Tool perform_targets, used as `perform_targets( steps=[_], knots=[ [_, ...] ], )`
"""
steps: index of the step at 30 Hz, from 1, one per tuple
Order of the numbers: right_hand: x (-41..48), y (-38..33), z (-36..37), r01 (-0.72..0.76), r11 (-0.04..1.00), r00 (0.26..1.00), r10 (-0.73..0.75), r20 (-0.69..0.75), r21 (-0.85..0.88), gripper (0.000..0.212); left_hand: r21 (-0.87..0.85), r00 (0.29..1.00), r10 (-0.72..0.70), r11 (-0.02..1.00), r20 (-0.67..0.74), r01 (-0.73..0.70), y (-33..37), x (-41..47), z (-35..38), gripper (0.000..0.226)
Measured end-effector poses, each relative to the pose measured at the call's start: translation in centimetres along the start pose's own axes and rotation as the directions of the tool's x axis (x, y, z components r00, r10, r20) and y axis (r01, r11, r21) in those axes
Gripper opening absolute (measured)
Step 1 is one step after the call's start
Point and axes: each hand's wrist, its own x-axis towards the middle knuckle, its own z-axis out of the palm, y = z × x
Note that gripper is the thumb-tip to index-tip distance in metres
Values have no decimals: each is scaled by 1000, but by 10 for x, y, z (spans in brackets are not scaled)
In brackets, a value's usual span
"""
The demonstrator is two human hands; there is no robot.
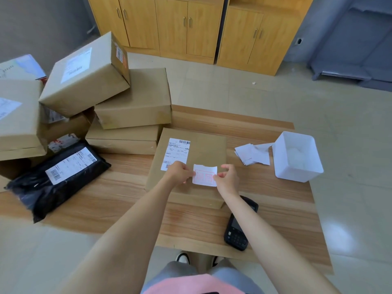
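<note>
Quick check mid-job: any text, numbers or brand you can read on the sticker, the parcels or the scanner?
Nothing can be quoted.
Sticker, pinched by left hand and right hand: red framed print, blurred.
Shipping label on the brown box: barcode and lines, too small.
Black bag label: barcode, print too small.
Tilted box label: blurred.
Scanner: nothing legible.

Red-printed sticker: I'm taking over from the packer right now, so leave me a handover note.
Left hand pinches the left edge of the sticker; right hand pinches its right edge.
The sticker is over the brown parcel on the table, beside the shipping label; its top edge curls up.
Done: shipping label is on.
Left: probably press the sticker flat. The scanner lies by the right forearm.
</note>
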Motion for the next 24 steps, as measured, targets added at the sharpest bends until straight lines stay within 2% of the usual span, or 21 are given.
perform_targets(
  steps=[5,13,21,24],
  knots=[
    [0,3,3,20,999,1000,-20,2,-28,39,68,999,16,998,-38,-13,-3,0,5,28],
    [1,6,9,96,982,995,-97,4,-163,42,291,994,81,955,-73,-56,-4,-3,11,14],
    [0,8,13,230,886,971,-236,37,-402,40,437,986,151,893,-71,-106,-2,-7,12,7],
    [-1,6,14,257,812,960,-277,41,-524,38,531,977,199,837,-70,-132,1,-9,13,16]
  ],
)
